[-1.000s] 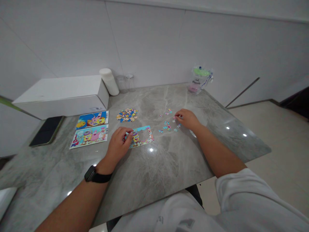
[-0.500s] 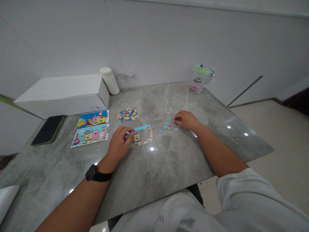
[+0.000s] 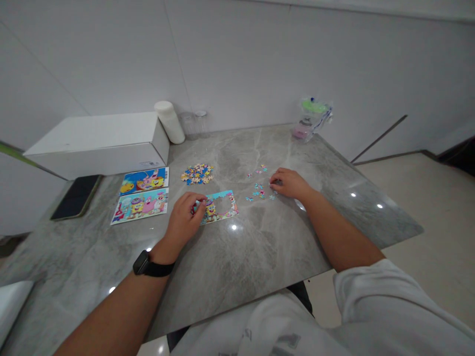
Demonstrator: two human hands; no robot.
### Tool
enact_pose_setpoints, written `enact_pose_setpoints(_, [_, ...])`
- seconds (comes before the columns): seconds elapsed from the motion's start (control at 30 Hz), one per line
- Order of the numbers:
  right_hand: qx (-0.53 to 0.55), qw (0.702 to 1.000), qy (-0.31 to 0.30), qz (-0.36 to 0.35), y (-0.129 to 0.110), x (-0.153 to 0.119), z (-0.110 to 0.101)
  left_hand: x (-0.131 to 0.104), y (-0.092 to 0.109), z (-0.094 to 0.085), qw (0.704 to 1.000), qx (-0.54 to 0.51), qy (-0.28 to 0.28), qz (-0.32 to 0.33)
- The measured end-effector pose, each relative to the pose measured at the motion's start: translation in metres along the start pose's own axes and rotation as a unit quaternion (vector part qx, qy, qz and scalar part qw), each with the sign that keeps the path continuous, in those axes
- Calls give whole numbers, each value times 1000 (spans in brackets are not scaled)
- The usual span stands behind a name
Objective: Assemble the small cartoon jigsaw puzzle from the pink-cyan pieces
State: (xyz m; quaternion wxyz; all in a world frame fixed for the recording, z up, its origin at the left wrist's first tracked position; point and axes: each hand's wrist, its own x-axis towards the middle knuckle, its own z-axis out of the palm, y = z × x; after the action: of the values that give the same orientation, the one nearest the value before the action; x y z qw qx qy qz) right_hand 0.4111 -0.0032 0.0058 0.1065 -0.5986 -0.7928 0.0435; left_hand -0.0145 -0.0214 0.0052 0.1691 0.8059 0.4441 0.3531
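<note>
A partly assembled cartoon jigsaw puzzle (image 3: pixel 215 210) lies on the grey marbled table, with a gap in its middle right. My left hand (image 3: pixel 186 212) rests over its left end, fingers curled and thumb against it, hiding that part. To the right, my right hand (image 3: pixel 289 184) is pinched at the fingertips, with a tiny pale edge of a jigsaw piece (image 3: pixel 270 184) showing there. Loose light-blue and pink jigsaw pieces (image 3: pixel 259 191) lie just left of this hand, and several more pieces (image 3: pixel 262 168) are scattered beyond them.
A heap of jigsaw pieces (image 3: pixel 197 173) sits behind the puzzle. Two picture cards (image 3: pixel 141 205) and a phone (image 3: pixel 76 197) lie at left. Behind them stand a white box (image 3: pixel 100 141), a white bottle (image 3: pixel 169 122) and clear glasses (image 3: pixel 201 124). A plastic bag (image 3: pixel 309 121) stands at the back right.
The whole view has shifted very slightly. Both hands keep nearly the same place and grip; the puzzle and the loose pieces look unchanged.
</note>
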Motion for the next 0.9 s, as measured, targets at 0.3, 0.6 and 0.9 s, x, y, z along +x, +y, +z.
enact_pose_setpoints(0.3, [28,996,22,-82,-55,1,1,0,2,-1,999,2,49,-20])
enact_pose_setpoints(0.6, [51,992,-51,-101,-95,0,9,-2,3,-2,982,-75,144,-92])
enact_pose_setpoints(0.9, [133,984,-76,-91,-110,17,-12,-1,3,-3,976,-103,171,-89])
